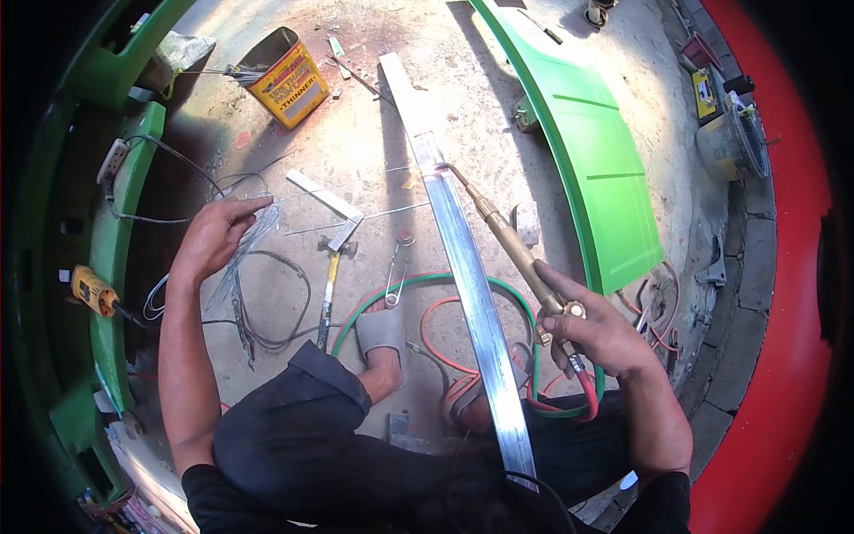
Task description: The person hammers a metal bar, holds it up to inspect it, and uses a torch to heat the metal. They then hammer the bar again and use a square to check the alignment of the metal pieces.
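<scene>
Dark trouser legs are framing the near end of a long metal bar, which is stretching away above the concrete floor. On the bar's far part, a small glow is showing where the tips of a torch and a thin wire are meeting.

Left of the bar, the left hand is extending its index finger, with its other fingers curling in; it seems to be pinching the wire, though the exact contact is too small to tell. Right of the bar, the right hand is wrapping around the torch handle, thumb lying near the brass valve.

Working well probably means keeping the torch tip just off the bar, easing the wire into the glow and holding both wrists steady.

Beyond the hands, a hammer and yellow can are resting left of the bar; a green panel is curving along its right.
</scene>
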Demonstrator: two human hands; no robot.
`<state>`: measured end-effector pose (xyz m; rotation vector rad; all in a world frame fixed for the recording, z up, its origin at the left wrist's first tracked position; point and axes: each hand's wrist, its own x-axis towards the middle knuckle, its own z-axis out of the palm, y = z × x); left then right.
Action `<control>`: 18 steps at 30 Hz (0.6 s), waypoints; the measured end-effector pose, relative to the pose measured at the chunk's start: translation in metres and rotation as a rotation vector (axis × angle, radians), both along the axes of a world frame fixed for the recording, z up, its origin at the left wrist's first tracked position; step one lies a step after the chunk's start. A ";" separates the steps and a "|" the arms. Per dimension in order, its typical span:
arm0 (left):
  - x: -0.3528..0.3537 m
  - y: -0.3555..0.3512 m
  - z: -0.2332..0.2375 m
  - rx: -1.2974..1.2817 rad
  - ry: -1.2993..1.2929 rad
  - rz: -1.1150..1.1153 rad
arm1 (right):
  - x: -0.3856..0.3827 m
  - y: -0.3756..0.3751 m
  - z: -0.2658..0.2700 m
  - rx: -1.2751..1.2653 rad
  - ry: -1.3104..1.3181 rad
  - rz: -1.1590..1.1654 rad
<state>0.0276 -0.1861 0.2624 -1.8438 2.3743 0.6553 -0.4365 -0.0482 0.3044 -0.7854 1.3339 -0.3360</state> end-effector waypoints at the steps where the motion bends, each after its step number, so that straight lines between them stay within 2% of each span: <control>1: 0.000 0.000 0.000 0.007 -0.007 -0.001 | 0.000 0.000 0.000 0.000 0.000 0.000; 18: 0.002 0.000 0.002 0.006 -0.003 -0.011 | 0.001 -0.001 0.001 0.009 -0.012 0.001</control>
